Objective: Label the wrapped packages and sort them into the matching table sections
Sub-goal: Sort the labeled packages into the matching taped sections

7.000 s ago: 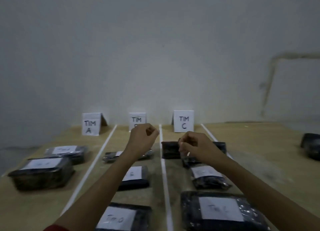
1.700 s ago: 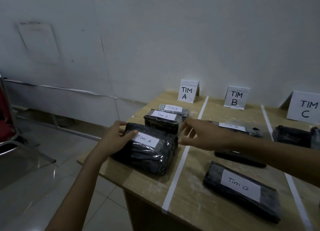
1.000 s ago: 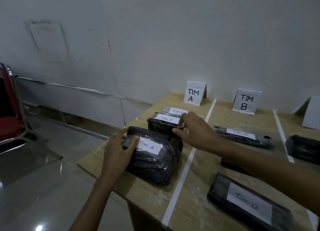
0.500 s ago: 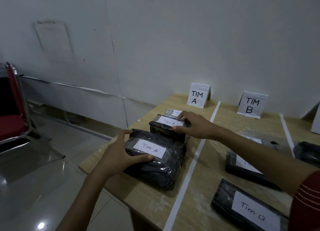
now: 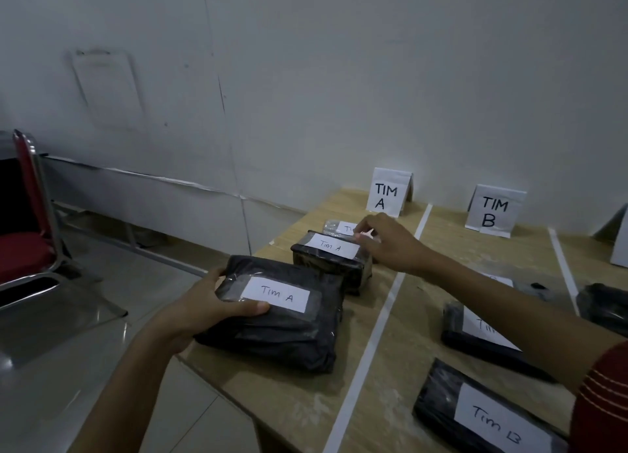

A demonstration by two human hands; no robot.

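Packages marked for Tim A lay in a row on the left section of the table [image 5: 424, 299], the row running from mid-frame up and right toward the TIM A sign [image 5: 387, 197]. The nearest package [image 5: 272, 337] was wrapped in black plastic under clear film. Its long axis slanted from the left down toward the right, and its white label [image 5: 275, 294] read "Tim A" along the same line. The left hand [image 5: 204, 306] held its left end, thumb laid over the top beside the label, fingers curled round the edge. The middle package [image 5: 326, 265], smaller and boxier, lay parallel just beyond. The right hand [image 5: 390, 245] reached across the white tape line [image 5: 377, 323] to that package's far right corner. Its fingertips touched there, but whether they pinched anything could not be told. The farthest package [image 5: 334, 226] was mostly hidden behind that hand. At lower right, one Tim B package [image 5: 475, 337] was half covered by the forearm.
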